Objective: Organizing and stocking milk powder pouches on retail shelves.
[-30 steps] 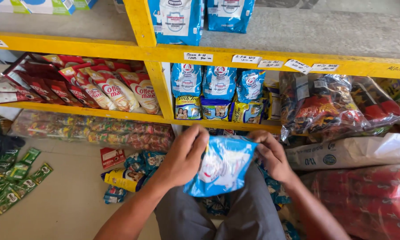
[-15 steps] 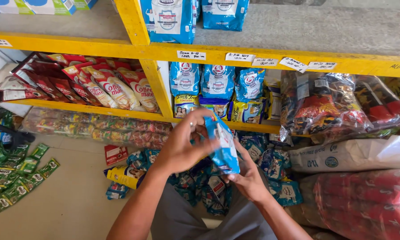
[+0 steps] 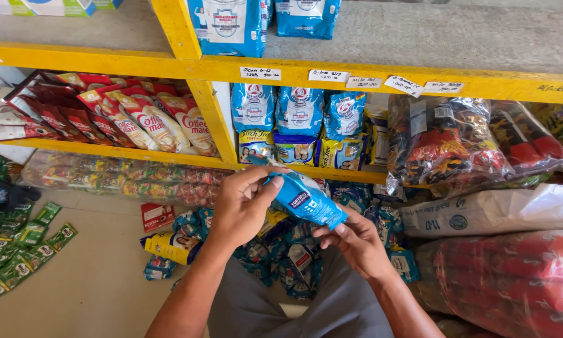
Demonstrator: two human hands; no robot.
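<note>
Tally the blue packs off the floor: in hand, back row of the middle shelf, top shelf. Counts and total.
Blue pouch held by left hand and right hand: 1
Blue-and-white pouches standing at back of the middle shelf: 3
Big blue bags on the top shelf: 2
Total: 6

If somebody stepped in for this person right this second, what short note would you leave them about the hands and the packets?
Left hand: grips the upper end of a blue pouch, thumb and fingers pinched on it.
Right hand: holds the pouch's lower end from below.
The pouch is tilted, in mid-air over the lap, in front of the yellow shelf.
Done: matching blue pouches already stand on the shelf cubby.
Left: a heap of similar pouches lies on the floor by the knees, along with a yellow packet.
Green sachets lie on the floor at far left, untouched.
</note>
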